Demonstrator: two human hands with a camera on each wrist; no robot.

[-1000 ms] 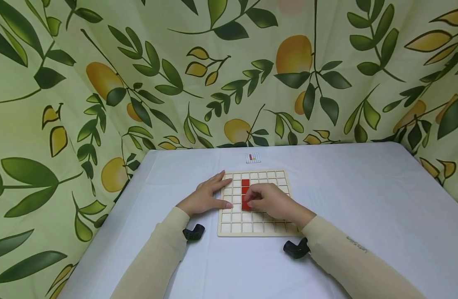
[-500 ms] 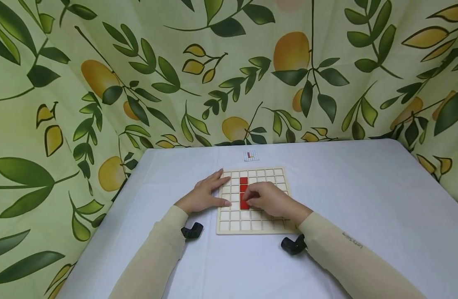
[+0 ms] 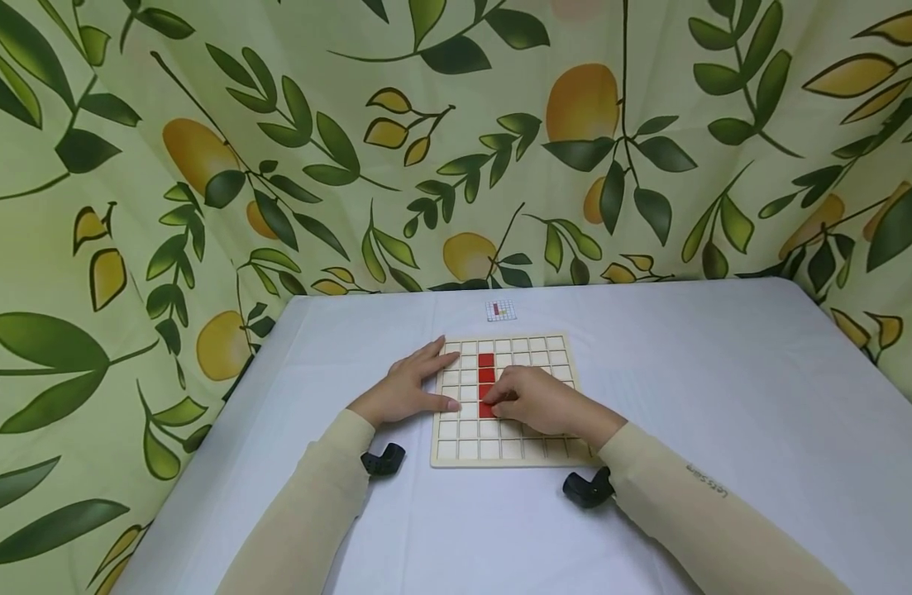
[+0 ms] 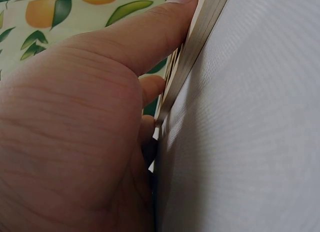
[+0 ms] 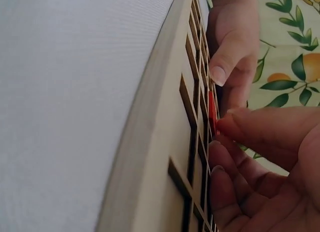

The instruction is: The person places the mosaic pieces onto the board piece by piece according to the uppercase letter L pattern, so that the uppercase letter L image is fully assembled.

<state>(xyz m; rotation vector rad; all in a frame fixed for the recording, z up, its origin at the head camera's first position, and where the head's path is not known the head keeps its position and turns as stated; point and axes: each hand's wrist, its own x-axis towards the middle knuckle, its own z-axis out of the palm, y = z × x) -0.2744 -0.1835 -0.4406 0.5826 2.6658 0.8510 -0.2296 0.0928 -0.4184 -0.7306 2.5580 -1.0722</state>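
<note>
A light wooden grid board (image 3: 468, 449) lies on the white-covered table, with pale square cells and a column of several red square tiles (image 3: 486, 375). My left hand (image 3: 405, 392) rests on the board's left edge, fingers spread and thumb laid along the frame. In the left wrist view, the left thumb (image 4: 150, 34) lies against the board's side. My right hand (image 3: 541, 401) pinches at the nearest red tile (image 3: 487, 411) of the column with thumb and index finger. The right wrist view shows that red tile (image 5: 212, 109) low in its cell beside the thumb tip.
A small printed card (image 3: 501, 311) with a coloured grid pattern lies beyond the board. Black wrist devices sit under the left sleeve (image 3: 384, 460) and the right sleeve (image 3: 589, 487). A leaf-and-fruit patterned curtain (image 3: 396, 190) hangs behind the table.
The head view has shifted slightly. My right fingertips have moved a little at the nearest red tile, staying on it. The left hand has kept its place on the board.
</note>
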